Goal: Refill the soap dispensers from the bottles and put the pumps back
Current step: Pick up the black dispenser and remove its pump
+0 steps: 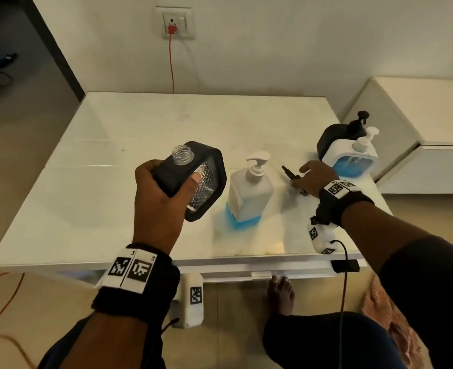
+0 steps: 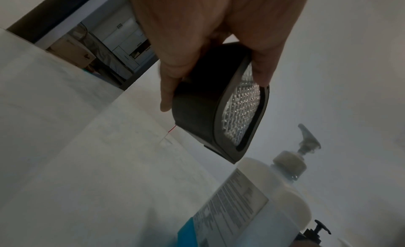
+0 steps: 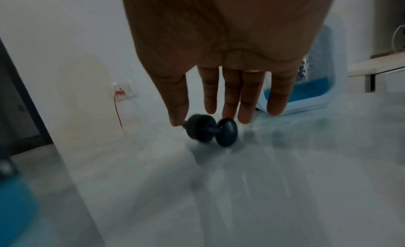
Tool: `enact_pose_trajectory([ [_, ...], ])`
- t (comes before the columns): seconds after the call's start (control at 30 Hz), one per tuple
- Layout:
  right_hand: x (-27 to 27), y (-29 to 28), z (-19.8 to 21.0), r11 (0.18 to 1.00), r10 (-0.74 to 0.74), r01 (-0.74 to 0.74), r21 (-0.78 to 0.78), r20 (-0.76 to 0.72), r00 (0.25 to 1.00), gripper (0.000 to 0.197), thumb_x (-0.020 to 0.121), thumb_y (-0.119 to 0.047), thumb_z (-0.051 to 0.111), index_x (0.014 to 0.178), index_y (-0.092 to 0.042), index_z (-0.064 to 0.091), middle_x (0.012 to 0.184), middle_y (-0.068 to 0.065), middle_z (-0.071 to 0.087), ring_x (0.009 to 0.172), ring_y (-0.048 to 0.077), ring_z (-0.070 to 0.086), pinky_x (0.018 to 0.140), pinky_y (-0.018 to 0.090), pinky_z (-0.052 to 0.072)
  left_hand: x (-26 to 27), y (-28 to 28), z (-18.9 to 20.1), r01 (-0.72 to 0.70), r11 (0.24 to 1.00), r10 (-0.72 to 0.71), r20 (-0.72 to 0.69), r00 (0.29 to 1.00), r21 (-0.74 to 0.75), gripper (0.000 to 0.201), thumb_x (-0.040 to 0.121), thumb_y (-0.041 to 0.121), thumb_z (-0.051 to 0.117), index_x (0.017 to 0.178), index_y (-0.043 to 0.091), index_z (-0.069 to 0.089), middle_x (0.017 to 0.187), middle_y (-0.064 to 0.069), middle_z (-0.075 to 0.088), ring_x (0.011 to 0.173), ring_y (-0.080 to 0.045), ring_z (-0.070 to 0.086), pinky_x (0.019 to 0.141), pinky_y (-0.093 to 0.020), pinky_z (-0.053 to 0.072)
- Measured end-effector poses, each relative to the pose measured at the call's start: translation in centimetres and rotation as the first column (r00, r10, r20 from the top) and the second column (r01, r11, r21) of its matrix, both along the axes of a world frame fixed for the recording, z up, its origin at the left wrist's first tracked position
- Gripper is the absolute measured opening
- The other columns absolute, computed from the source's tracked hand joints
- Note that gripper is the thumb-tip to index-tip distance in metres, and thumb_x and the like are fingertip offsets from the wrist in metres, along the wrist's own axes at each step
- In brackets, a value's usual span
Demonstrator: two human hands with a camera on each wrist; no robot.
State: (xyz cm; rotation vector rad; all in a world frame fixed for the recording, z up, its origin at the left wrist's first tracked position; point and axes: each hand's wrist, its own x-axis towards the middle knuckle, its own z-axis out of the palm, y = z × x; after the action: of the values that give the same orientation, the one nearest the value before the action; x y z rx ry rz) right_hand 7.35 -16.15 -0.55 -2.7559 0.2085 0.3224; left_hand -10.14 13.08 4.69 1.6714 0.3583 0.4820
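- The left hand (image 1: 161,198) is gripping a black dispenser (image 1: 193,179) with a clear patterned window, holding it tilted above the white table (image 1: 113,161); its neck is showing bare threads, with no pump on it.
- The right hand (image 1: 317,177) is reaching over the black pump (image 3: 211,129), which is lying on its side on the table; the fingers (image 3: 230,95) are straight, their tips at the pump.
- A soap bottle (image 1: 249,193) with blue liquid at its bottom is standing between the hands.
- A white dispenser (image 1: 350,158) and another black dispenser (image 1: 337,137), both with pumps on, are standing at the table's right edge.
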Motion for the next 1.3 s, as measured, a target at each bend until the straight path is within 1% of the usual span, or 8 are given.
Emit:
enact_pose_trajectory([
  [0.2, -3.1, 1.2, 5.0, 0.966, 0.063, -0.128, 0.224, 0.276, 0.959, 0.021, 0.087, -0.013, 0.070, 0.108, -0.016, 0.071, 0.108, 0.002, 0.071, 0.107, 0.025, 0.065, 0.097, 0.038, 0.050, -0.4, 0.2, 0.2, -0.058, 0.996, 0.055, -0.059, 0.997, -0.063, 0.047, 0.089, 0.019, 0.081, 0.122, 0.021, 0.047, 0.108, 0.014, 0.064, 0.089, 0.004, 0.064, 0.065, -0.004, 0.048],
  [0.4, -7.6, 4.4, 10.2, 0.950, 0.097, -0.200, 0.241, 0.380, 0.920, 0.008, 0.084, -0.009, 0.067, 0.087, -0.015, 0.072, 0.080, -0.002, 0.070, 0.079, 0.023, 0.068, 0.072, 0.031, 0.051, -0.8, 0.2, -0.3, -0.072, 0.992, 0.063, -0.090, 0.994, -0.103, 0.042, 0.091, 0.012, 0.075, 0.119, 0.022, 0.046, 0.101, 0.010, 0.062, 0.087, -0.006, 0.062, 0.070, -0.019, 0.048],
  [0.53, -10.8, 6.7, 12.7, 0.907, 0.150, -0.329, 0.264, 0.528, 0.836, 0.003, 0.086, -0.016, 0.070, 0.084, -0.018, 0.071, 0.079, -0.011, 0.068, 0.070, 0.009, 0.065, 0.069, 0.030, 0.052, -1.3, 0.6, -0.3, 0.042, 0.994, -0.051, -0.092, 0.994, -0.104, 0.045, 0.090, 0.010, 0.079, 0.122, 0.022, 0.049, 0.105, 0.011, 0.062, 0.091, -0.003, 0.062, 0.067, -0.006, 0.047],
  [0.7, -12.5, 8.2, 13.2, 0.868, 0.140, -0.386, 0.313, 0.592, 0.794, 0.022, 0.087, -0.012, 0.069, 0.104, -0.025, 0.069, 0.099, -0.014, 0.069, 0.079, 0.007, 0.063, 0.069, 0.012, 0.042, -1.8, 2.1, -0.1, 0.162, 0.978, -0.166, -0.023, 0.986, -0.132, 0.029, 0.093, 0.017, 0.078, 0.111, 0.033, 0.063, 0.108, 0.013, 0.068, 0.093, 0.001, 0.067, 0.084, -0.030, 0.054],
  [0.83, -10.8, 6.7, 10.6, 0.846, 0.092, -0.282, 0.453, 0.397, 0.913, 0.056, 0.079, -0.003, 0.072, 0.128, -0.026, 0.058, 0.121, -0.006, 0.062, 0.103, 0.015, 0.062, 0.087, 0.030, 0.053, -2.1, 3.4, -0.4, 0.120, 0.964, -0.129, -0.022, 0.991, -0.238, 0.024, 0.098, 0.032, 0.072, 0.121, 0.038, 0.067, 0.115, 0.008, 0.068, 0.099, -0.021, 0.067, 0.090, -0.053, 0.058],
  [0.97, -9.3, 6.3, 7.7, 0.863, 0.301, -0.253, 0.438, -0.043, 0.953, 0.086, 0.075, -0.012, 0.085, 0.146, -0.031, 0.041, 0.137, -0.003, 0.051, 0.117, 0.019, 0.056, 0.085, 0.030, 0.049, -2.0, 3.9, -0.4, 0.137, 0.933, -0.161, -0.044, 0.986, -0.332, 0.045, 0.095, 0.039, 0.067, 0.138, 0.029, 0.063, 0.109, 0.001, 0.073, 0.081, -0.016, 0.066, 0.087, -0.046, 0.058],
  [1.1, -8.8, 6.6, 6.9, 0.851, 0.323, -0.272, 0.450, -0.040, 0.945, 0.092, 0.073, -0.019, 0.088, 0.150, -0.031, 0.039, 0.147, -0.004, 0.050, 0.123, 0.021, 0.057, 0.097, 0.038, 0.052, -1.5, 3.1, -0.9, 0.154, 0.890, -0.194, -0.050, 0.980, -0.430, 0.062, 0.074, 0.046, 0.074, 0.130, 0.021, 0.065, 0.095, 0.000, 0.076, 0.086, -0.020, 0.071, 0.087, -0.047, 0.060],
  [1.3, -9.0, 6.8, 7.9, 0.871, 0.355, -0.328, 0.365, -0.006, 0.935, 0.096, 0.074, -0.021, 0.088, 0.153, -0.029, 0.035, 0.153, -0.003, 0.044, 0.135, 0.024, 0.048, 0.112, 0.041, 0.041, -0.1, 2.0, -1.6, 0.180, 0.834, -0.231, -0.034, 0.972, -0.521, 0.069, 0.071, 0.058, 0.078, 0.119, 0.008, 0.073, 0.119, -0.017, 0.076, 0.119, -0.041, 0.068, 0.106, -0.055, 0.054],
])
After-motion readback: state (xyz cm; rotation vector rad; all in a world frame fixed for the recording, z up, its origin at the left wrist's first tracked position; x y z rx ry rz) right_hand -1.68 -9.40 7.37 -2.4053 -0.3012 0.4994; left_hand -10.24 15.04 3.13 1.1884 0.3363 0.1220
